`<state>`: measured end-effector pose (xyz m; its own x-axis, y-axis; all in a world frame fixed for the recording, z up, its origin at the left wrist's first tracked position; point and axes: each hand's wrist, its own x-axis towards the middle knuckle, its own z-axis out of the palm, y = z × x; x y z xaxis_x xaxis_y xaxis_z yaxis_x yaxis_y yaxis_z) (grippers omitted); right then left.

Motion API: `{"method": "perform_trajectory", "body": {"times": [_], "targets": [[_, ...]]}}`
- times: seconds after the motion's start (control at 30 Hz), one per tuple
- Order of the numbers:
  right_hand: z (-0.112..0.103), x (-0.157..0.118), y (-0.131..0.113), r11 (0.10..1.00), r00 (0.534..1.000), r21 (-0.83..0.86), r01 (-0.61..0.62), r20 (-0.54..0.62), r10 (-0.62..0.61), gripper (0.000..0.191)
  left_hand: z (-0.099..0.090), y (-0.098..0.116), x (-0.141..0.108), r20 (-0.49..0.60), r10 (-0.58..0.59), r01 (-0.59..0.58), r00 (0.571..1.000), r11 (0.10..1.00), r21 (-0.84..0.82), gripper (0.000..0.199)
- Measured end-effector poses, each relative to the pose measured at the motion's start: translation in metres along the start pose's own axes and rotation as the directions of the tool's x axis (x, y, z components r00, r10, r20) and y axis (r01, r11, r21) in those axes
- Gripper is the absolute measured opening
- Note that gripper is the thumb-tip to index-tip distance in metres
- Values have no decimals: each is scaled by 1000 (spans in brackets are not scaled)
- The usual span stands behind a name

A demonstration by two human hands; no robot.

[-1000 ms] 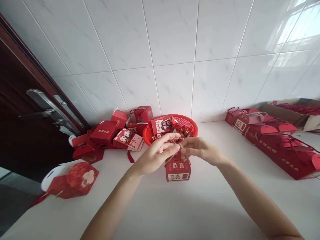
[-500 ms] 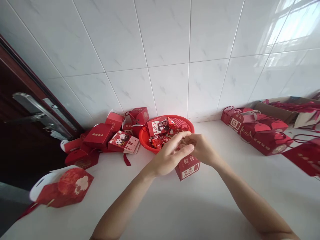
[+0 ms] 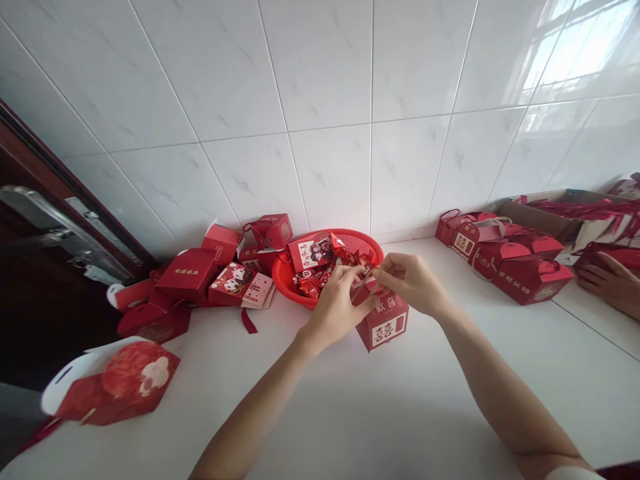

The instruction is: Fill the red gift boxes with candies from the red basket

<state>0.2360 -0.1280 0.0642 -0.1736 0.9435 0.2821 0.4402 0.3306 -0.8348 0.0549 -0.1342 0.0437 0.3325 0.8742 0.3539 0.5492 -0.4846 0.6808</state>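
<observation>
A small red box [image 3: 384, 325] with pale characters stands on the white table in front of a red basket [image 3: 280, 283] of wrapped sweets. Both hands are over the box's top. My left hand [image 3: 337, 303] has its fingertips pinched on a thin gold ribbon, its thumb reaching toward the box's upper edge. From the other side, my right hand [image 3: 413, 283] pinches the same ribbon between thumb and fingers. The fingertips of the two hands nearly meet, and the ribbon's lower part is partly hidden by them.
Several red boxes [image 3: 187, 273] are heaped left of the basket, with an open box [image 3: 133, 380] nearer. More red boxes [image 3: 533, 280] and a ribbon-filled carton [image 3: 540, 219] stand right. Another person's hand [image 3: 613, 283] rests on a red box at the right edge.
My hands have parted slightly, and the gold ribbon now shows between them. Another person's hand has come into view at the right edge. The view has shifted slightly.
</observation>
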Motion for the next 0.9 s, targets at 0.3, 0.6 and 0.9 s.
{"method": "perform_trajectory", "body": {"times": [0.3, 0.6, 0.9], "targets": [[-4, -1, 4, 1000, 997, 2, -5, 71, 5, 24, 29, -11, -2, 105, 75, -91, 992, 984, 152, 16], [-37, -15, 31, 992, 991, -15, -123, 56, 123, 28, 55, -27, -22, 175, 56, -56, 983, 998, -8, 74], [-122, -74, 53, 982, 864, 108, -153, -468, 186, 43, 64, -74, -66, 283, 33, 16, 959, 986, -169, 37]]}}
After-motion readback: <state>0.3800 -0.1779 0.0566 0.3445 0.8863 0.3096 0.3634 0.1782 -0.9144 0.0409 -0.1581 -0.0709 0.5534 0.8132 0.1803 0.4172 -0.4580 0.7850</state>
